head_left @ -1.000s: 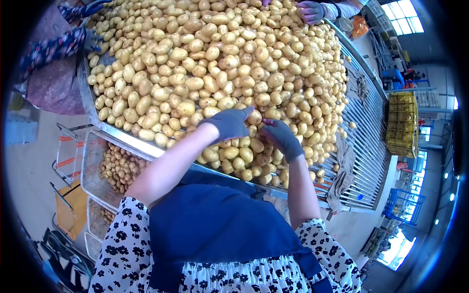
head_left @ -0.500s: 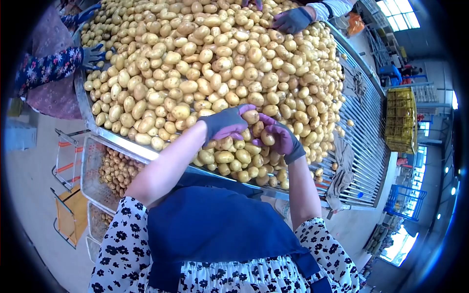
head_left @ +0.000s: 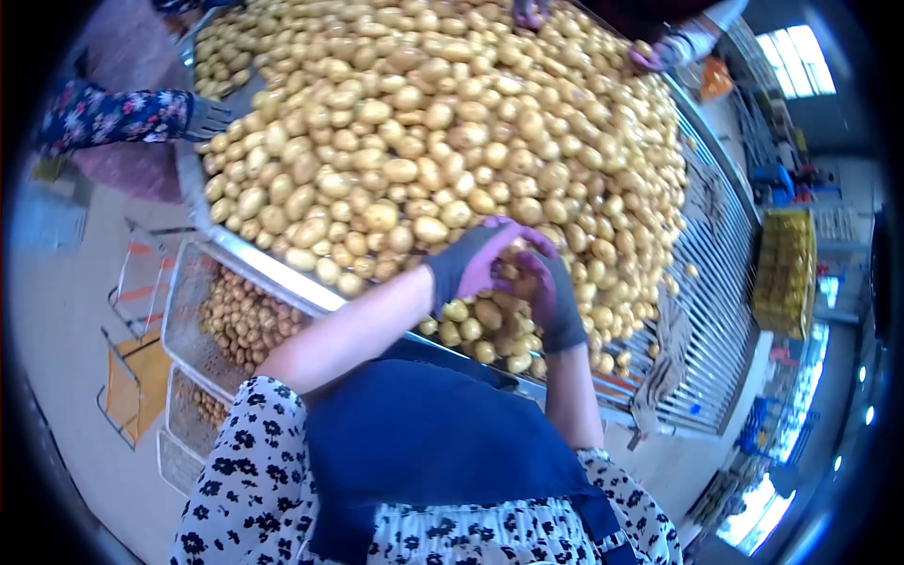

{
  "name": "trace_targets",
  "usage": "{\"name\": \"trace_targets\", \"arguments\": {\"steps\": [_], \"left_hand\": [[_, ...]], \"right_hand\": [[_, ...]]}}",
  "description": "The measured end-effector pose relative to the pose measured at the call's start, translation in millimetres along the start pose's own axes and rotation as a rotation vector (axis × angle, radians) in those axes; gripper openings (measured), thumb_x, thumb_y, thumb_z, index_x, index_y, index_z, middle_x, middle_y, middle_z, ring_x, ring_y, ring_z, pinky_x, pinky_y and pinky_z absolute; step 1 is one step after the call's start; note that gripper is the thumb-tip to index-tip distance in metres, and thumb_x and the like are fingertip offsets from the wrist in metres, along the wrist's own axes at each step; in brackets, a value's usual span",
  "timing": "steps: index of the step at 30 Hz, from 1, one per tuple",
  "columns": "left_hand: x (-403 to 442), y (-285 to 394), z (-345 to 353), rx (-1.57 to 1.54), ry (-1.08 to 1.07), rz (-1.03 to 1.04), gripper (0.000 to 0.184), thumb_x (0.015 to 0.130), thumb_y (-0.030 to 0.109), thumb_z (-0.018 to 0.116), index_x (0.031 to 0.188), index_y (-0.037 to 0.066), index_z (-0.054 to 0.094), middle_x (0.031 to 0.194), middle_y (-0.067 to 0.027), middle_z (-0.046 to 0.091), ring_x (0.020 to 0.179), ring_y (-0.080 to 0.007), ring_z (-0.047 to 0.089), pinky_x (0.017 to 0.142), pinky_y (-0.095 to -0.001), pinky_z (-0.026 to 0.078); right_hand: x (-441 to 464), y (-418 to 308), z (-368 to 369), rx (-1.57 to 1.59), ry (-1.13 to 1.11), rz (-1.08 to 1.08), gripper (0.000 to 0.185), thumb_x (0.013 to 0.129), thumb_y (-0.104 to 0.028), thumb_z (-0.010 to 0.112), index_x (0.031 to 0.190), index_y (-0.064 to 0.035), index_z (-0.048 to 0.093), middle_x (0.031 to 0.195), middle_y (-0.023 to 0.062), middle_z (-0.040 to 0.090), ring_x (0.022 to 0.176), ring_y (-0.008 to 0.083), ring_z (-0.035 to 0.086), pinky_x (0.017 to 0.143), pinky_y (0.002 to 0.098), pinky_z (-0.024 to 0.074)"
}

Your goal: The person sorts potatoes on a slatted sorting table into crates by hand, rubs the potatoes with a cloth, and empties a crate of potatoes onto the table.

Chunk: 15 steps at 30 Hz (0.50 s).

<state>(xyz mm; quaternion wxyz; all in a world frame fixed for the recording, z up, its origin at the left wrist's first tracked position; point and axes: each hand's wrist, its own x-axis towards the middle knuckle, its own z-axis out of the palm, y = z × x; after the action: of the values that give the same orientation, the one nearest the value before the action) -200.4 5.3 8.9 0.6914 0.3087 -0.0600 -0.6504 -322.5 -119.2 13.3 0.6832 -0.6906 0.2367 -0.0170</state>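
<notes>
A broad heap of yellow potatoes (head_left: 405, 169) covers the metal sorting table in front of me. My left hand (head_left: 478, 262), in a grey and purple glove, curves over the near part of the heap with its fingers bent around potatoes. Close against it, my right hand (head_left: 557, 294) wears the same kind of glove and curls in from the other side. Between the two palms a few potatoes (head_left: 513, 268) show, partly hidden by the fingers and slightly blurred. More potatoes (head_left: 485, 330) lie just below my hands at the table's near edge.
Slatted rollers (head_left: 711, 311) extend right, with a grey cloth (head_left: 667, 353) on them. Crates of potatoes (head_left: 250, 320) stand below the left edge. A co-worker's gloved hand (head_left: 207, 118) is at the left; another's (head_left: 664, 55) is at the far side. Yellow crates (head_left: 784, 273) are stacked right.
My hands have drawn closer together and the fingers now curl inward over the potatoes. The view has shifted. A co-worker's hand across the table has moved right, to the heap's edge.
</notes>
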Motion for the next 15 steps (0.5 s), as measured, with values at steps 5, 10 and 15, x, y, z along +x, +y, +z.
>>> {"name": "trace_targets", "arguments": {"steps": [5,10,15], "left_hand": [[-42,-1,-10,0.043,0.186,0.346,0.031,0.096,0.037,0.047,0.12,0.017,0.05,0.106,-0.0009,0.055,0.094,-0.0163,0.06,0.075,-0.0344,0.054],[-157,19,-51,-0.375,0.276,0.413,0.038,0.099,0.036,0.035,0.117,0.007,0.053,0.108,-0.008,0.058,0.096,-0.0193,0.06,0.085,-0.0357,0.05],[-290,-7,-84,-0.17,0.464,0.723,0.041,0.1,0.03,0.03,0.114,0.0,0.054,0.114,-0.0149,0.056,0.107,-0.0218,0.053,0.097,-0.0325,0.041]], "right_hand": [[0,-78,60,0.344,-0.066,0.065,0.042,0.09,-0.011,0.055,0.128,0.0013,0.042,0.127,0.0122,0.045,0.105,0.0207,0.056,0.077,0.037,0.056],[20,-78,146,-0.039,-0.403,-0.064,0.047,0.091,-0.011,0.053,0.134,-0.0006,0.039,0.131,0.0106,0.045,0.118,0.0189,0.048,0.094,0.0348,0.046],[4,-63,261,0.217,-0.992,-0.018,0.06,0.089,-0.02,0.06,0.14,-0.0023,0.033,0.14,0.0148,0.035,0.13,0.0241,0.034,0.104,0.0322,0.033]]}}
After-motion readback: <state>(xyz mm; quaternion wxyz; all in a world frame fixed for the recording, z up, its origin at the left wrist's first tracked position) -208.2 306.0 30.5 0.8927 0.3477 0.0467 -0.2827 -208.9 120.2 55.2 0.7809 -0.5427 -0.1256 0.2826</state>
